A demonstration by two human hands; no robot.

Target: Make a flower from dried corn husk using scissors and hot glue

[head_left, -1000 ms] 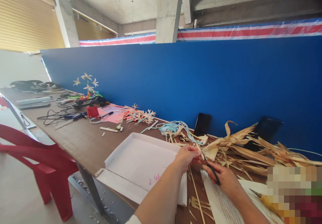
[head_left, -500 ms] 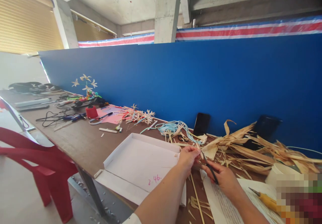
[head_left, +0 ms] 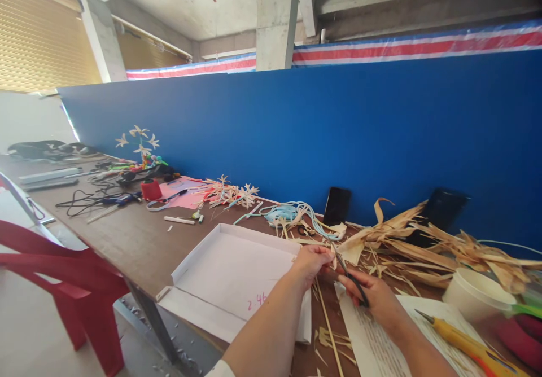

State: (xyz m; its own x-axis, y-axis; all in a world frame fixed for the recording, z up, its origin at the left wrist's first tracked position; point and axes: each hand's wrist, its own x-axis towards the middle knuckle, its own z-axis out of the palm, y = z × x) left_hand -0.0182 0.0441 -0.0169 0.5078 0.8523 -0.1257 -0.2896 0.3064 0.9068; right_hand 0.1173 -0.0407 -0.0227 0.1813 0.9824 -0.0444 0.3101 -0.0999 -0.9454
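My left hand [head_left: 311, 263] pinches a thin strip of dried leaf just in front of the white cardboard tray [head_left: 224, 270]. My right hand [head_left: 372, 298] grips small dark scissors [head_left: 349, 275], whose blades point up and left towards the strip by my left fingers. Both hands hover over the brown table [head_left: 131, 241], above a printed sheet of paper [head_left: 372, 343] and loose straw strips [head_left: 328, 320]. A big heap of dried leaves [head_left: 423, 247] lies just beyond my hands.
A blue partition [head_left: 296, 140] runs along the table's far edge, with two dark phones [head_left: 336, 206] leaning on it. A white cup [head_left: 476, 295] and yellow-handled tool [head_left: 461, 340] are at right. Straw flowers [head_left: 231, 193], a red spool [head_left: 151, 189], cables and a red chair [head_left: 63, 275] are left.
The camera has shifted slightly, showing the white cup and yellow tool at right. My hands stay together on the strip and scissors, almost unmoved.
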